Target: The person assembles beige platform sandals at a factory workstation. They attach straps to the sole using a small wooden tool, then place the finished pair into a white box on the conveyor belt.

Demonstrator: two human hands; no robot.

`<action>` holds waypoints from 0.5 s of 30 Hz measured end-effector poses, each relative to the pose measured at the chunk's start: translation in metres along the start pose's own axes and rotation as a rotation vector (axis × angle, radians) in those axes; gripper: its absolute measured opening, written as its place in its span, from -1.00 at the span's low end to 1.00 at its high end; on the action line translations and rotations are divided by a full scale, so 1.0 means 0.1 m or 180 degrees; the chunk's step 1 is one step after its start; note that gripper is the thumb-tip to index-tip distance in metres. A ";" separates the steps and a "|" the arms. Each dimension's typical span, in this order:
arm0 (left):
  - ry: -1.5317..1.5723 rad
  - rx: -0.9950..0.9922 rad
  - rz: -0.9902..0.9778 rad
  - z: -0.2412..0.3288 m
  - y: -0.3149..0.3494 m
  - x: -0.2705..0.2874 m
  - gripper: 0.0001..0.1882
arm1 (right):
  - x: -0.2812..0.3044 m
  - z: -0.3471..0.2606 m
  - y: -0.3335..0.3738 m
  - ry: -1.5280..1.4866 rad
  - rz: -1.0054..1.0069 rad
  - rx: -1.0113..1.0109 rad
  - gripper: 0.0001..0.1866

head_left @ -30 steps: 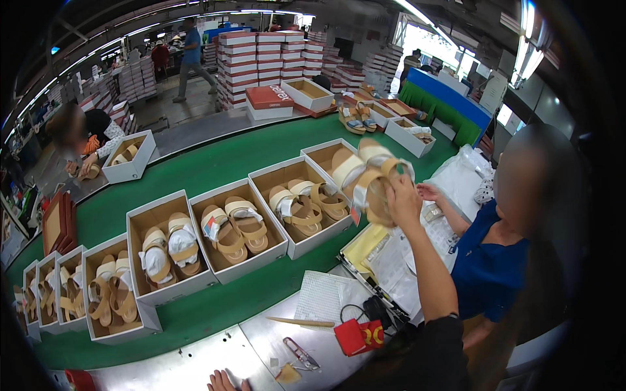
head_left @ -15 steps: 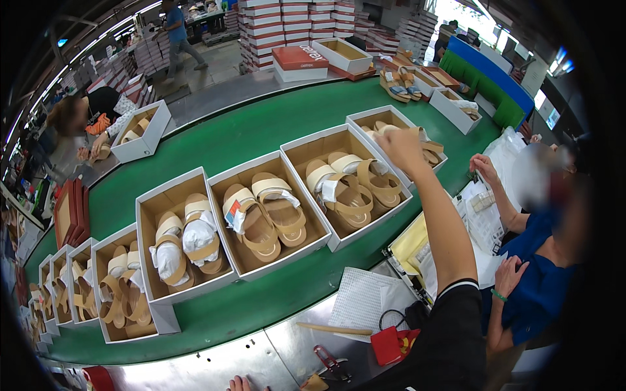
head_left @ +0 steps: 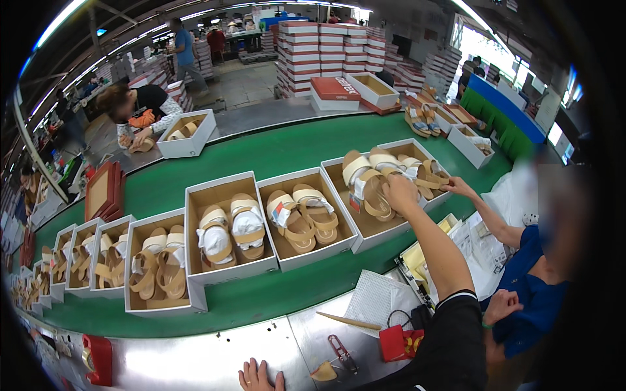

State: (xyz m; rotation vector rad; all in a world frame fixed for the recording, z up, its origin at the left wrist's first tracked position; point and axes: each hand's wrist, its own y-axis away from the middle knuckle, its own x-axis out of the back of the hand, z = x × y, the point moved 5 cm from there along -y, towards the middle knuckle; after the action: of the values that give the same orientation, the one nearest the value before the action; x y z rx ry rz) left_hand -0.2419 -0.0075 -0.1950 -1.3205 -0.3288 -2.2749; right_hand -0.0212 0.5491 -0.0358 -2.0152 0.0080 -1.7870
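Note:
My right hand (head_left: 400, 194) is closed on a pair of beige strap sandals (head_left: 365, 186) at the open white box (head_left: 355, 242) on the right. The sandals look raised, and a small red-and-blue tag hangs at one strap. My left hand (head_left: 259, 376) lies on the metal table edge (head_left: 195, 355), fingers apart and holding nothing. Left of my right hand, a box (head_left: 349, 246) edge meets another white box (head_left: 280, 268) holding a tagged pair of sandals (head_left: 301, 218). Beyond, a co-worker's hand (head_left: 460, 187) touches a sandal (head_left: 433, 176).
More boxed sandals (head_left: 158, 264) line the green belt (head_left: 261, 153) to the left. A red tape dispenser (head_left: 98, 362), a cutter (head_left: 342, 353), a red pouch (head_left: 393, 343) and papers (head_left: 375, 296) lie on the near table. Another person handles footwear beside a box (head_left: 188, 133) across the belt.
My right hand has come from the farther box to the nearer one and taken hold of its sandals. The co-worker's hand has reached the farther sandals. More of my left hand shows.

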 end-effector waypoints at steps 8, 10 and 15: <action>0.0245 0.0091 -0.0124 -0.10 0.08 0.06 -0.37 | 1.28 -0.98 1.30 -0.0730 -0.0212 0.0035 -0.57; 0.0293 -0.0101 -0.0231 -0.05 0.00 0.11 -0.43 | 1.46 -1.21 1.76 -0.1110 0.0193 0.0442 -0.62; 0.3403 0.0063 -0.0866 0.05 0.10 0.38 -0.28 | 1.23 -2.11 2.80 -0.1828 -0.0761 0.0680 -0.58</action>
State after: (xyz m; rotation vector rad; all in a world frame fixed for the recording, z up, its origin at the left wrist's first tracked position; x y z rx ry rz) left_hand -0.2489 -0.0253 -0.1598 0.0828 -0.1407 -2.8054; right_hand -0.1209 0.1930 0.0021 -2.3609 -0.5931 -1.2025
